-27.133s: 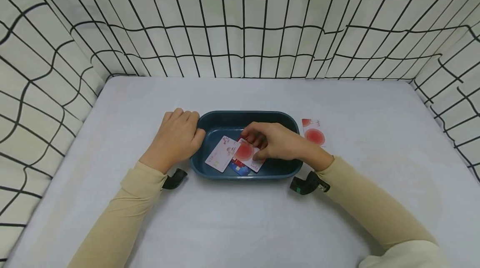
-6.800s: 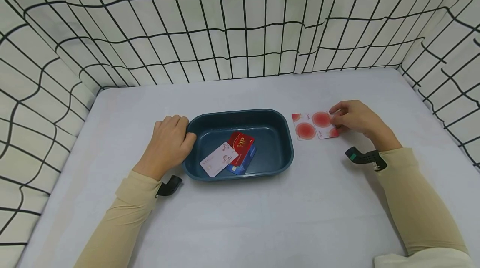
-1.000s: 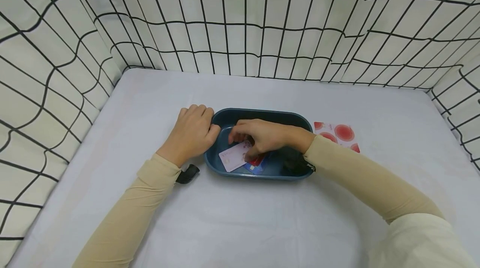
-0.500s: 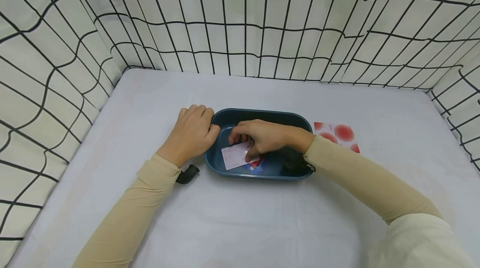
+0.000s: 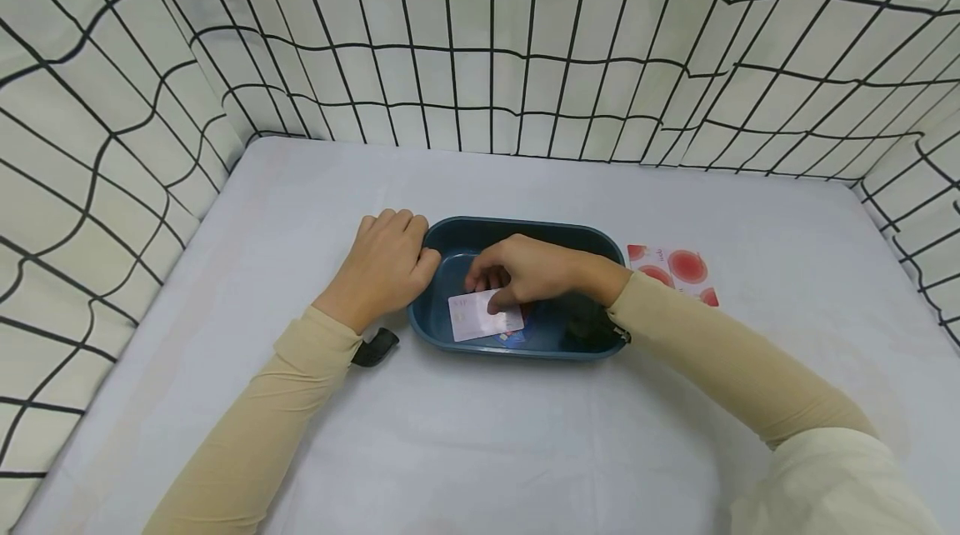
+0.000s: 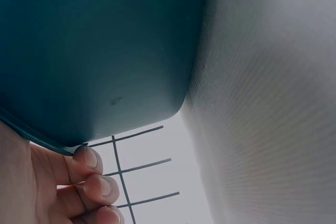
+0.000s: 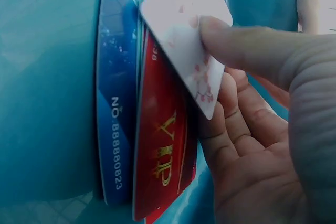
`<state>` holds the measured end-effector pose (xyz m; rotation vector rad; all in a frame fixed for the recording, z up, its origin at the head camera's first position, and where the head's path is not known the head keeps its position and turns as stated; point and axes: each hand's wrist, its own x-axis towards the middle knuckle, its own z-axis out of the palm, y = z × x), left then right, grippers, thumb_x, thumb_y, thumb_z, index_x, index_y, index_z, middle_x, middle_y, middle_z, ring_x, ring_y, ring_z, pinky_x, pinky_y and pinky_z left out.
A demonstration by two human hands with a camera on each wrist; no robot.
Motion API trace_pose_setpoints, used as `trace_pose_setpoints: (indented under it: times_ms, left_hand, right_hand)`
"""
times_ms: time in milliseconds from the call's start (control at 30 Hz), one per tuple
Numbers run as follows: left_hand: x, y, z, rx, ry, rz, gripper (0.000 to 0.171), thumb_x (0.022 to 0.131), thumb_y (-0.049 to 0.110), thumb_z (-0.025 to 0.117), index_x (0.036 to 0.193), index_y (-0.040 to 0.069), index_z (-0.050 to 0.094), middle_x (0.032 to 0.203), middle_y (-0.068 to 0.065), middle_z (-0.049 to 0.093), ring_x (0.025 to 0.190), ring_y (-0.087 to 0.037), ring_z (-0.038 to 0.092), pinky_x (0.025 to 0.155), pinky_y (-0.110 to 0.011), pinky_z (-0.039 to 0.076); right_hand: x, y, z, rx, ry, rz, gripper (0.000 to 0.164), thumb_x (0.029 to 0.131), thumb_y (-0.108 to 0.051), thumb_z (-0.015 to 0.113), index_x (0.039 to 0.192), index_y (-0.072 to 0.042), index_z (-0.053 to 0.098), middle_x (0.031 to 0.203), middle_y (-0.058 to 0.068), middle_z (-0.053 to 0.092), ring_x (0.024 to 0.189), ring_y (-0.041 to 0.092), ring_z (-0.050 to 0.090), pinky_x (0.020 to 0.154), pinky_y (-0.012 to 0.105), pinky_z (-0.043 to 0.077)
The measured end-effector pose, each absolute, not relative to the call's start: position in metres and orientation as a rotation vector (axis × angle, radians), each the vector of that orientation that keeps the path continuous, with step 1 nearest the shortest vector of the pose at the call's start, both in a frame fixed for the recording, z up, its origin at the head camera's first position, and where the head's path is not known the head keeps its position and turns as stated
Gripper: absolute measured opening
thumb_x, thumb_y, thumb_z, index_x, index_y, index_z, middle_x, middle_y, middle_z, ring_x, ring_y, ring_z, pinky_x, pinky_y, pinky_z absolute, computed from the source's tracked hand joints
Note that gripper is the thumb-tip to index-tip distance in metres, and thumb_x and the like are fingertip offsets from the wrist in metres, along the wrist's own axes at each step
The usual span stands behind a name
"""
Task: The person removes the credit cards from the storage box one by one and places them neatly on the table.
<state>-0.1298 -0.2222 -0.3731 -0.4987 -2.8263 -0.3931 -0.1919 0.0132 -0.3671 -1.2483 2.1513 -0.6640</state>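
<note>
My left hand [image 5: 378,272] grips the left rim of a dark teal plastic tray [image 5: 555,342]; in the left wrist view its fingers [image 6: 86,162] curl at the tray's edge. Inside the tray my right hand [image 5: 543,270] pinches a pale pink-and-white plastic card [image 5: 471,320], thumb on its face. The right wrist view shows that card tilted above a red card [image 7: 163,153] with gold VIP lettering. Beside the red one lies a blue card [image 7: 116,124] with a printed number. More card edges show between them, partly hidden.
Right of the tray, two white cards with red circles [image 5: 688,266] lie side by side on the white table [image 5: 480,443], partly behind the right sleeve. A black wire grid [image 5: 491,47] with white backing encloses the back and sides.
A second red-circle card has gone from the tray to the table beside the first. The right hand has returned to the tray, and the pale card has turned and shifted right in its fingers.
</note>
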Motion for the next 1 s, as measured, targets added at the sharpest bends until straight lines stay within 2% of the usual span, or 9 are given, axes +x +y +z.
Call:
trace_pose_setpoints:
  times_ms: [333,700,1000]
  left_hand:
    - [-0.1305,-0.2222,-0.3737,-0.507,-2.811,-0.393,0.022,0.091,0.022,0.044,0.082,0.005,0.055,0.075,-0.009,0.052,0.076,-0.031,0.049,0.071,-0.041,0.032]
    - [-0.1302,-0.2222,-0.3736,-0.508,-2.809,-0.384,0.022,0.09,0.022,0.045,0.082,0.004,0.055,0.075,-0.009,0.052,0.075,-0.031,0.049,0.071,-0.04,0.033]
    - [-0.1298,-0.2215,-0.3736,-0.513,-2.794,-0.379,0.022,0.09,0.021,0.045,0.083,0.004,0.056,0.075,-0.009,0.053,0.075,-0.031,0.05,0.071,-0.041,0.034]
  right_hand:
    - [-0.1928,0.0143,-0.3663,-1.255,2.122,-0.68,0.022,0.091,-0.015,0.075,0.113,-0.014,0.075,0.094,-0.001,0.069,0.083,0.012,0.06,0.073,0.022,0.052]
    - [-0.1945,0.0152,-0.3678,-1.244,2.079,-0.699,0.016,0.094,-0.014,0.07,0.11,-0.013,0.072,0.097,0.0,0.067,0.086,0.013,0.06,0.076,0.023,0.051]
    - [-0.1942,0.0172,-0.3665,-1.229,2.03,-0.7,0.013,0.091,-0.012,0.065,0.104,-0.013,0.067,0.096,0.001,0.064,0.085,0.015,0.06,0.077,0.026,0.052]
